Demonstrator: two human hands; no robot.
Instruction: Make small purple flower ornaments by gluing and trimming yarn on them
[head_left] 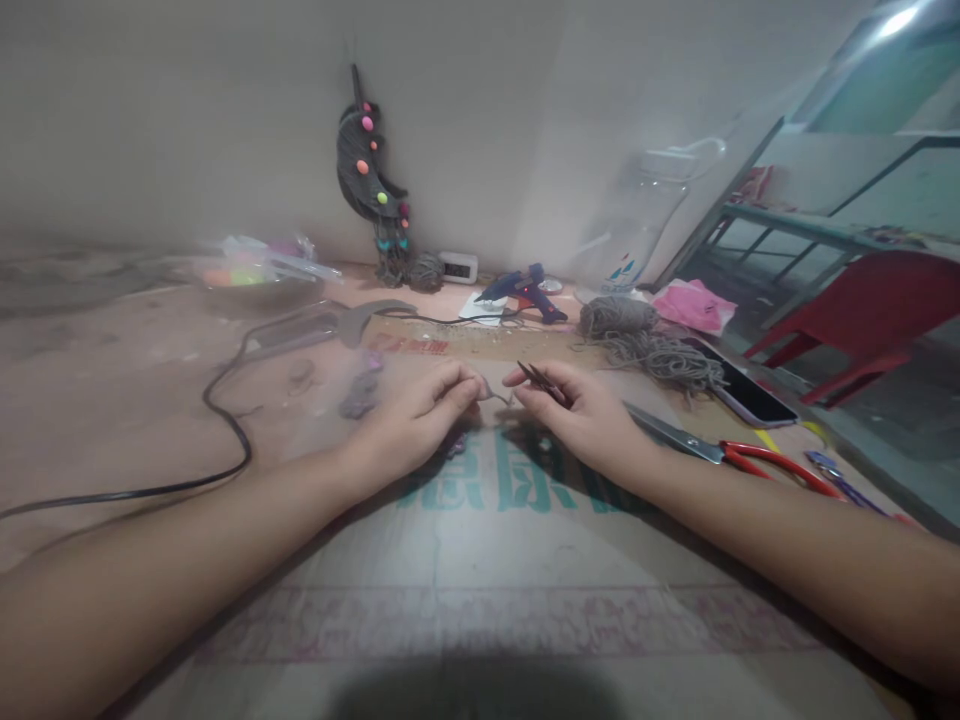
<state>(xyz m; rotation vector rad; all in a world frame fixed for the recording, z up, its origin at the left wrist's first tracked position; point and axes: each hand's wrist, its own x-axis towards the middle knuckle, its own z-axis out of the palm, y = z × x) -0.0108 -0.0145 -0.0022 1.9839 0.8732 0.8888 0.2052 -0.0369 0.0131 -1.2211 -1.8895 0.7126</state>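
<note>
My left hand (416,420) is closed in a pinch on a short piece of grey yarn (495,394), whose loose end points toward my right hand (596,420). Small dark scissors (541,380) rest in my right hand, their pointed tips up and to the left, with the fingers closed round them. Both hands are above a cardboard sheet (480,560) with green and red print. Purple-grey beads or yarn bits (361,390) lie beyond my left wrist, blurred.
Red-handled shears (750,457) lie by my right forearm, near a phone (750,385) and grey yarn (660,355). A glue gun (521,290) and its black cable (240,440) lie behind. A moon-shaped yarn ornament (360,165) leans against the wall beside a plastic jug (637,220).
</note>
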